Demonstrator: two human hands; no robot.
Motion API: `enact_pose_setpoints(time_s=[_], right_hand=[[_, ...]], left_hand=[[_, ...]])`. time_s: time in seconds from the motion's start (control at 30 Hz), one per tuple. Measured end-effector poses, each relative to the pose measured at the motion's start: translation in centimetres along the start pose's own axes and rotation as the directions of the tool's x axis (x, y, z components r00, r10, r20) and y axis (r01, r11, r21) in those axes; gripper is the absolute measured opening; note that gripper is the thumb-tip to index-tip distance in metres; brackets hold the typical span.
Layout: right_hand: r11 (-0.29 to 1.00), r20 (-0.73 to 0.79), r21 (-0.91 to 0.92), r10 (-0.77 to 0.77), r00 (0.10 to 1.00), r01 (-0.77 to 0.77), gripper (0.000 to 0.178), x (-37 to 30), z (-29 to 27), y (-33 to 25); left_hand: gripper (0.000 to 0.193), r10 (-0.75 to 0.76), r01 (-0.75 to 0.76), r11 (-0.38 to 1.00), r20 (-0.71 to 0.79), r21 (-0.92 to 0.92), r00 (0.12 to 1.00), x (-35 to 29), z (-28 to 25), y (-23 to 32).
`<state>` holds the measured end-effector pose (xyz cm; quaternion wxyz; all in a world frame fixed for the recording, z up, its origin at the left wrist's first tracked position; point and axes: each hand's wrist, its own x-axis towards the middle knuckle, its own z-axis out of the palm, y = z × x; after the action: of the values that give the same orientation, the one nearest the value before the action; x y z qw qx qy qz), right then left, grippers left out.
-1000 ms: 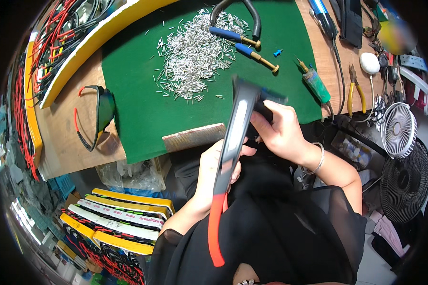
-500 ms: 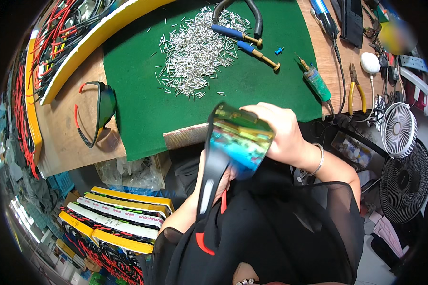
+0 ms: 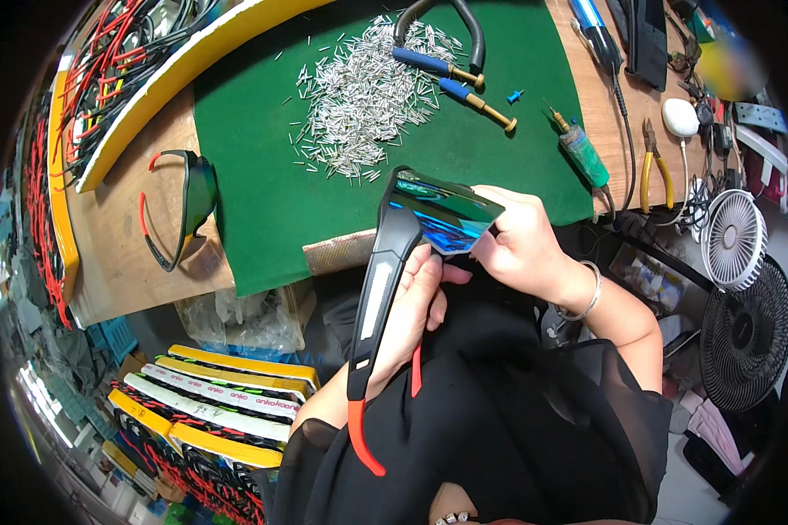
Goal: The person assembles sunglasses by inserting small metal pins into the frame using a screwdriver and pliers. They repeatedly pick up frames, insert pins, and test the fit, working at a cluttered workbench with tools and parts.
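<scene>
Red-tipped temples toward the body, mirrored wraparound sunglasses [image 3: 442,214] are held at the table's [image 3: 105,262] near edge: left hand [image 3: 418,297] half-curled between the temples, right hand [image 3: 525,241] pinching the lens side. Beyond, metal pins [image 3: 359,105] heap on a green mat [image 3: 267,219].

Ahead of me runs a wooden bench [image 3: 105,262], pale brown where it shows past the green mat [image 3: 271,232] across its middle. To my right, beyond the bench, a small white fan [image 3: 734,241] overlaps a larger round black fan [image 3: 746,341], with a pale floor [image 3: 685,492] lower down. Far to my left the room dissolves into grey-blue clutter [image 3: 48,328], where bright slanting strips of light [image 3: 44,409] glare, windows or lamps, I cannot tell which
</scene>
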<state>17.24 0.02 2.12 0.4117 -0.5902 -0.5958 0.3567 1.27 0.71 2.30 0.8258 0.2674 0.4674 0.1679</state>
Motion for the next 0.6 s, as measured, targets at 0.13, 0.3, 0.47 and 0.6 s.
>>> enact_pose_setpoints(time_s=[0.13, 0.3, 0.47, 0.6], right_hand=[[0.999, 0.059, -0.018, 0.028, 0.998, -0.027, 0.019, -0.4, 0.2, -0.1], [0.995, 0.138, -0.097, 0.029, 0.99, -0.016, 0.039, -0.5, -4.0, -0.1], [0.598, -0.196, -0.792, -0.052, 0.979, -0.126, 0.037, -0.8, -9.2, 3.4], [0.599, -0.218, -0.787, -0.042, 0.975, -0.151, 0.035, -0.9, -8.0, 5.6]], left_hand=[[0.028, -0.02, 0.018, 0.999, 0.061, 0.036, 0.998, 0.5, -0.7, -0.2], [0.023, -0.052, 0.053, 0.998, 0.032, -0.03, 0.998, 0.5, -1.4, -0.1], [0.027, -0.091, 0.113, 0.97, 0.112, -0.214, 0.99, 0.3, -2.2, -0.5], [0.022, -0.083, 0.102, 0.947, 0.073, -0.304, 0.994, -0.1, -2.3, -0.4]])
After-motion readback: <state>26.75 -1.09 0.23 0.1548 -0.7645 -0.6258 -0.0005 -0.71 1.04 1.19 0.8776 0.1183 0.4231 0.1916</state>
